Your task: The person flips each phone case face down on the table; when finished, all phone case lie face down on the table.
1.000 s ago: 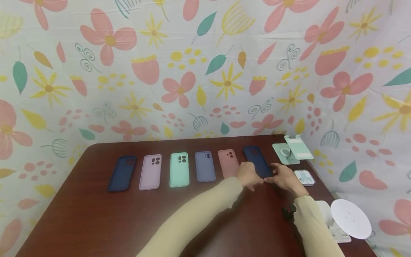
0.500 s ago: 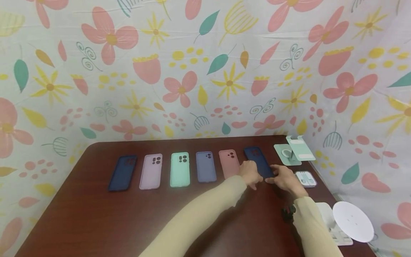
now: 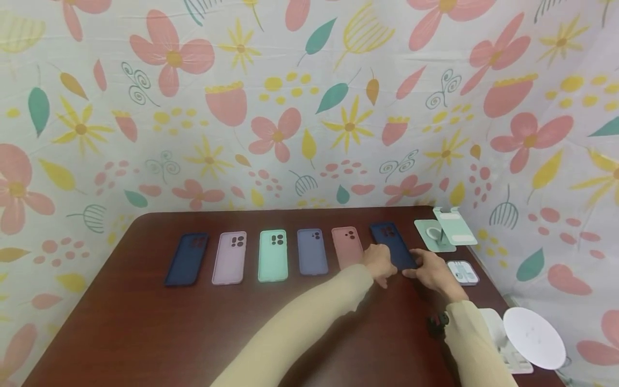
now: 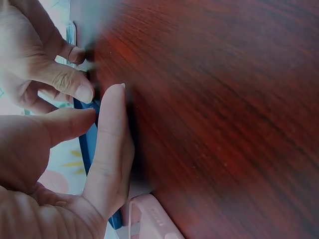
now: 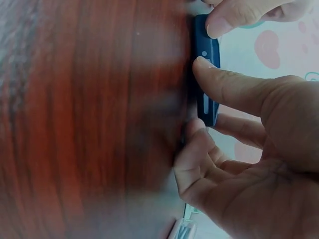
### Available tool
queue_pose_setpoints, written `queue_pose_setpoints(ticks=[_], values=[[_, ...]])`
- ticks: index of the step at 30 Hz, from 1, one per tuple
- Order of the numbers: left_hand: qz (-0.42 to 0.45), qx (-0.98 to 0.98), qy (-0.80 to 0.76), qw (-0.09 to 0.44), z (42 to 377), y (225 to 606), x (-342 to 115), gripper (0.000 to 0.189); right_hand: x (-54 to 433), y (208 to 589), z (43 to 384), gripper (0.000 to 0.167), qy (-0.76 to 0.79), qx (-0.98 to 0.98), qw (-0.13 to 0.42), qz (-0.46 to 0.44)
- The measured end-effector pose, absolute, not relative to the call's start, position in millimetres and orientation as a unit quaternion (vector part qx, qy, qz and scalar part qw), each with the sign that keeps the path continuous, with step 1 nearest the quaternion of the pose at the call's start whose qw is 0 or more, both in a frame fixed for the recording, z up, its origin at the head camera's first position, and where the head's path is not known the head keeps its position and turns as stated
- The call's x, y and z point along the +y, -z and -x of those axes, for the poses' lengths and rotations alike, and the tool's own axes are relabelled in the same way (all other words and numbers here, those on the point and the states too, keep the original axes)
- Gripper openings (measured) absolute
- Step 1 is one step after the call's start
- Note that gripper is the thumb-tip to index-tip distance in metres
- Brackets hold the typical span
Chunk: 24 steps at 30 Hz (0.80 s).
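Note:
A dark blue phone case (image 3: pixel 394 244) lies back up at the right end of a row, its near end between my two hands. My left hand (image 3: pixel 379 263) pinches its near left corner with thumb and forefinger, and the forearm reaches across from the left. My right hand (image 3: pixel 432 271) holds the near right corner, its thumb (image 5: pixel 219 82) against the end with the cut-outs and its fingers curled by the side. Just left of it, a pink phone case (image 3: pixel 345 244) is partly covered by my left hand.
Leftward lie a blue-violet case (image 3: pixel 311 252), a mint case (image 3: pixel 273 258), a lilac case (image 3: pixel 229 260) and another dark blue case (image 3: pixel 186 260). On the right stand a mint folding stand (image 3: pixel 454 227), boxed earphones (image 3: pixel 462 273) and a white round-topped object (image 3: pixel 534 337). A patterned curtain (image 3: pixel 300 97) hangs behind.
Both hands stay at the near end of the dark blue case; their thumbs have drawn slightly apart. The whole view has shifted a little.

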<state>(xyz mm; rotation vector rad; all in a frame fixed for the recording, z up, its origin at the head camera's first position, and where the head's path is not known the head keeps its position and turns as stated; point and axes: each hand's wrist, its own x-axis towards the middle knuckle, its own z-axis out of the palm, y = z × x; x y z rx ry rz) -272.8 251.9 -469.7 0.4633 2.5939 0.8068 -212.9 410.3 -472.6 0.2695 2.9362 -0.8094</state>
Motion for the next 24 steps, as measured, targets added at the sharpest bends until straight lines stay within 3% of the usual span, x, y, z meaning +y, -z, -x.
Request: queue_pose_setpoints(ticks=[9,14,24], values=[[-0.162,0.904,-0.330,0.219,276,474,251,0.025,408,467,206,0.072,0.263,0.961,0.013,-0.085],[-0.169,0.902,-0.333,0.219,288,497,260,0.019,408,461,202,0.070,0.260,0.962,-0.006,-0.085],[-0.140,0.868,-0.417,0.230,271,472,246,0.058,403,450,197,0.071,0.261,0.961,-0.037,-0.081]])
